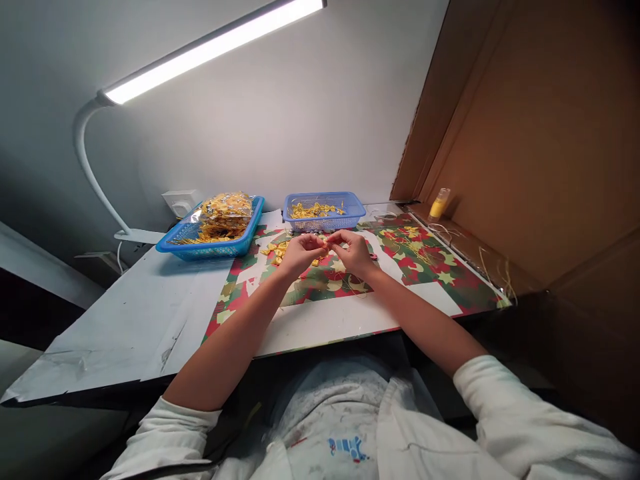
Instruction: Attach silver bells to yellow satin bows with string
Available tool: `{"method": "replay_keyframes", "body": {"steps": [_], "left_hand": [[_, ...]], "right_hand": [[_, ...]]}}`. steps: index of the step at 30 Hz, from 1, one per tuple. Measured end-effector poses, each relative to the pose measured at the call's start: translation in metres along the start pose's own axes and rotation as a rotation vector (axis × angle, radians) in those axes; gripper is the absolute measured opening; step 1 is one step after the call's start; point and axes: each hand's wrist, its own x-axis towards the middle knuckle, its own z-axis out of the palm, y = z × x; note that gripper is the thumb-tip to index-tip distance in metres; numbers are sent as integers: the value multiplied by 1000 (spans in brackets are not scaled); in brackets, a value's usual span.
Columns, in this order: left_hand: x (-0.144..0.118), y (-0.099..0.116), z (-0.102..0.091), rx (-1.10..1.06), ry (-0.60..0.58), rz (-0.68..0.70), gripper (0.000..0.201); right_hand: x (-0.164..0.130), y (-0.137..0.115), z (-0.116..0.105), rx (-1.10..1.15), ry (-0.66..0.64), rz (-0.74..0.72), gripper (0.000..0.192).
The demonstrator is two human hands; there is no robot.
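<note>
My left hand (303, 254) and my right hand (355, 255) meet over the middle of the table, fingertips pinched closed. Between them is a small yellow ribbon piece (325, 244), mostly covered by the fingers, so its exact shape is unclear. Beside and behind my left hand lies a pile of shiny yellow ribbon pieces (275, 251) on the patterned sheet (320, 290). To the right of my right hand, more yellow pieces with thin cords (413, 239) are spread out. A small pinkish-red item (373, 257) shows just past my right hand.
At the back left stands a blue basket (207, 250) with a clear bag of gold pieces. Behind my hands is a lilac-blue basket (325, 221) holding yellow pieces. A small yellow-filled bottle (439, 205) stands by the brown right panel. Overhead stretches a lit lamp (215, 50).
</note>
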Motion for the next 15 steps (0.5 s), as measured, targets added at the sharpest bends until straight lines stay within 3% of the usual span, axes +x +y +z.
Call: {"method": "replay_keyframes", "body": {"steps": [3, 7, 15], "left_hand": [[0, -1, -1, 36, -5, -30, 22], [0, -4, -3, 101, -3, -63, 20], [1, -6, -7, 282, -35, -74, 18]], "right_hand": [[1, -1, -2, 61, 35, 4, 8], [8, 1, -6, 320, 83, 92, 20], [21, 0, -32, 668, 228, 178, 42]]}}
